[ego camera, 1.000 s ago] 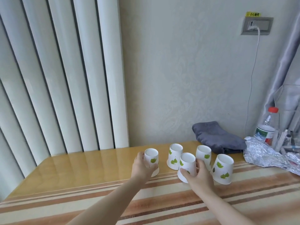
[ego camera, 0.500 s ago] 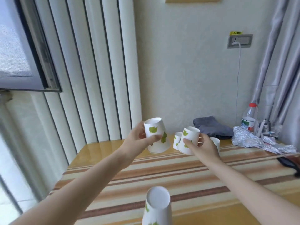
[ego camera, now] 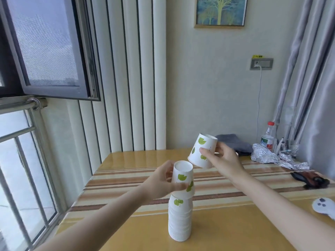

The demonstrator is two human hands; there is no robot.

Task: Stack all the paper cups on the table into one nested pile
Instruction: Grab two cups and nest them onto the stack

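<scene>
Left hand [ego camera: 163, 182] clamped on inverted cup [ego camera: 182, 176] atop stack [ego camera: 180, 220]. Right hand [ego camera: 222, 160], at 1 o'clock of stack, grips tilted cup [ego camera: 202, 151], held aloft.

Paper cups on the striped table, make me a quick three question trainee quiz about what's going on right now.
1. True or false: the cup in the right hand is already seated on the pile.
2. Which hand's fingers press a cup onto the stack of cups?
3. Multiple choice: the tilted cup is A) lying on the table, B) held in the air, upside down, C) inside the foil.

Key: 1 false; 2 the left hand; 3 B.
</scene>
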